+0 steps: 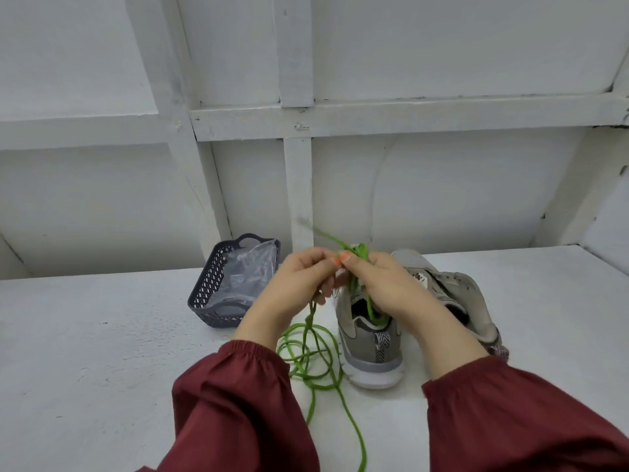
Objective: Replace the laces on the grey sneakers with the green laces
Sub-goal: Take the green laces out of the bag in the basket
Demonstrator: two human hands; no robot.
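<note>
Above the white table (pixel 102 335), left hand (pixel 292 284) and right hand (pixel 384 284) fingers (pixel 344 257) pinch the green lace (pixel 361 251), apparently knotted.

Green laces (pixel 308 361), grey sneakers (pixel 369 338) with white soles, dark lattice basket (pixel 218 294), maroon sleeves (pixel 238 396)

A: What is counted?
B: Two grey sneakers (pixel 371 338) at right, one basket (pixel 204 301) at left, one plastic bag (pixel 248 270) inside it.
A: And hands?
B: Two are seen, left hand (pixel 299 281) and right hand (pixel 384 284). The tangled green laces (pixel 313 356) cannot be counted.
</note>
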